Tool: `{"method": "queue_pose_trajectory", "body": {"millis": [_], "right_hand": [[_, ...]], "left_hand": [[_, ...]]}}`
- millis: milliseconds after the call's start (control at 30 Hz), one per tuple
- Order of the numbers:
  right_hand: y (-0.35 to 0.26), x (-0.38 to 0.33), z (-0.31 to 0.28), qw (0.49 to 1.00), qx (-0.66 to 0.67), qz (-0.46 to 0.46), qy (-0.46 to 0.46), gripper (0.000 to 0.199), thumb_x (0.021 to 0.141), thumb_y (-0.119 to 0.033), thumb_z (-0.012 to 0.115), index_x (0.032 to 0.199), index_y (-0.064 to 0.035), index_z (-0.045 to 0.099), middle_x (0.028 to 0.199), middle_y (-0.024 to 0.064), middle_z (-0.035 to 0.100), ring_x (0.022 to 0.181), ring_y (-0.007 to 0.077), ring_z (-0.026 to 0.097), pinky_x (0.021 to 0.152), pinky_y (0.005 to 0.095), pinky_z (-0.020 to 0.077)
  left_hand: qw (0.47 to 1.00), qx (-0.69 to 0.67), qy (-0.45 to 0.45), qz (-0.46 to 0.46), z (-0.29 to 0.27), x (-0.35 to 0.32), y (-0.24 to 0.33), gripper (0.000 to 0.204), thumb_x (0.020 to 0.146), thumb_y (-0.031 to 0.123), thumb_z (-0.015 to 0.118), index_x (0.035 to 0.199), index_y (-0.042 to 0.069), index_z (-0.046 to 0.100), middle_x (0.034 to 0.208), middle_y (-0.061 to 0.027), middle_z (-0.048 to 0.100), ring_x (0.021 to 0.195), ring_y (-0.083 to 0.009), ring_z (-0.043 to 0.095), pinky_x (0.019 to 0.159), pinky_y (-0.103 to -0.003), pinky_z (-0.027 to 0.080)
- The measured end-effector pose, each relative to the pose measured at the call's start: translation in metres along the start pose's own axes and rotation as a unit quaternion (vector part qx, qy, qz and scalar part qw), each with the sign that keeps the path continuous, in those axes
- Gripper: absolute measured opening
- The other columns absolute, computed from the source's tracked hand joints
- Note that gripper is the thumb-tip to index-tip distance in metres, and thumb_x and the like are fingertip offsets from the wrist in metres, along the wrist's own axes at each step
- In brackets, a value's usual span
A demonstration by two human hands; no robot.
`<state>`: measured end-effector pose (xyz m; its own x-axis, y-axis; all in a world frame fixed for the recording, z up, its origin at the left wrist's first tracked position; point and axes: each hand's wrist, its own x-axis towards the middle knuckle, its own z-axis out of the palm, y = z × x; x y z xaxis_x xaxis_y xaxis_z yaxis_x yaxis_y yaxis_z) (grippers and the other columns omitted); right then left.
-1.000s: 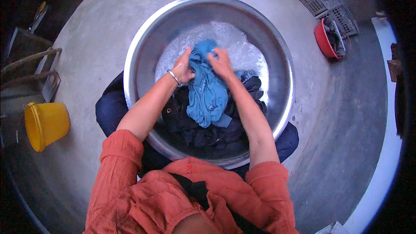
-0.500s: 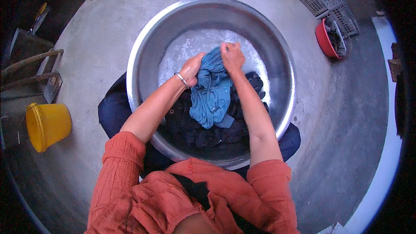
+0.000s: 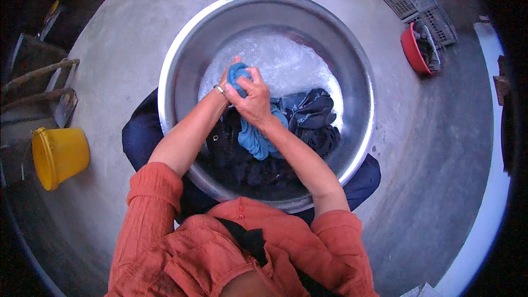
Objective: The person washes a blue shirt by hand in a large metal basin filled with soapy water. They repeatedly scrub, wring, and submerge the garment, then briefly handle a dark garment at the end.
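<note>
A wide metal basin point(image 3: 352, 58) stands before me between my knees, with soapy water point(image 3: 275, 49) in its far half. Over the left part of it, my left hand point(image 3: 224, 78) grips a bunched blue cloth garment point(image 3: 256, 142). My right hand point(image 3: 254, 96) presses onto the same bunch from the right, fingers curled round it. The garment's lower part hangs down onto dark wet clothes point(image 3: 247, 173) heaped in the near half of the basin. Most of my left hand's fingers are hidden behind the cloth and my right hand.
A yellow bucket point(image 3: 69, 154) sits on the concrete floor point(image 3: 126, 38) at the left, below some wooden poles point(image 3: 41, 77). Far right are a red basin point(image 3: 412, 49) with things in it and grey plastic crates point(image 3: 437, 19). A pale wall edge point(image 3: 489, 187) curves along the right.
My right hand has moved left and nearer, meeting my left hand. The blue garment's upper part is now bunched between them, and more dark clothes show at the right.
</note>
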<state>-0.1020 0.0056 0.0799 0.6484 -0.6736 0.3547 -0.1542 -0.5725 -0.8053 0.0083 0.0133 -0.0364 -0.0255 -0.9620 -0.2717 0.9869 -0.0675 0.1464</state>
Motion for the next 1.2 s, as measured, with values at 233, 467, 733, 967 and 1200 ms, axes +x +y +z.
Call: {"method": "queue_pose_trajectory", "body": {"millis": [233,467,733,967,1200], "right_hand": [[0.079,0.042,-0.024,0.958,-0.263,0.112,0.025,0.021,0.077,-0.026,0.061,0.082,-0.0056,0.060,0.088,0.0194,0.053,0.074,0.0349,0.057,0.060,0.0414,0.0453],[0.114,0.060,-0.079,0.957,0.149,0.228,0.099,0.056,0.069,-0.039,0.071,0.109,-0.0050,0.054,0.109,0.0206,0.049,0.099,0.0270,0.051,0.081,0.0369,0.0430],[0.120,-0.045,-0.069,0.946,-0.202,0.173,-0.187,0.050,0.071,-0.036,0.065,0.101,0.0019,0.051,0.093,0.0236,0.057,0.090,0.0373,0.054,0.078,0.0399,0.0424],[0.026,-0.036,-0.100,0.970,-0.065,0.202,-0.121,0.033,0.073,-0.015,0.062,0.096,0.0015,0.045,0.082,0.0239,0.054,0.079,0.0384,0.056,0.066,0.0394,0.0433],[-0.031,-0.018,-0.109,0.975,-0.067,-0.083,-0.194,0.028,0.067,-0.009,0.070,0.088,-0.0008,0.053,0.082,0.0141,0.055,0.074,0.0307,0.054,0.065,0.0344,0.0438]], "left_hand": [[0.945,0.235,0.226,-0.007,0.069,-0.005,-0.016,0.031,0.082,0.036,0.050,0.089,0.006,0.058,0.079,-0.0075,0.060,0.069,-0.0206,0.057,0.069,-0.035,0.047],[0.440,0.857,0.256,0.076,0.045,-0.009,0.021,0.040,0.077,0.022,0.053,0.112,0.005,0.044,0.087,-0.0209,0.060,0.078,-0.0367,0.058,0.074,-0.041,0.046],[0.368,0.920,0.129,-0.043,0.052,-0.020,0.007,0.066,0.074,0.024,0.061,0.131,0.020,0.028,0.099,-0.0250,0.056,0.092,-0.0385,0.056,0.079,-0.043,0.045],[0.253,0.933,0.090,-0.238,0.097,-0.023,0.006,0.060,0.063,0.013,0.067,0.120,0.010,0.047,0.113,-0.0171,0.054,0.104,-0.0326,0.053,0.084,-0.039,0.045],[0.336,0.909,-0.238,0.059,0.058,-0.015,0.005,0.080,0.046,0.002,0.071,0.121,0.011,0.043,0.132,-0.0117,0.034,0.120,-0.0342,0.035,0.099,-0.041,0.032]]}}
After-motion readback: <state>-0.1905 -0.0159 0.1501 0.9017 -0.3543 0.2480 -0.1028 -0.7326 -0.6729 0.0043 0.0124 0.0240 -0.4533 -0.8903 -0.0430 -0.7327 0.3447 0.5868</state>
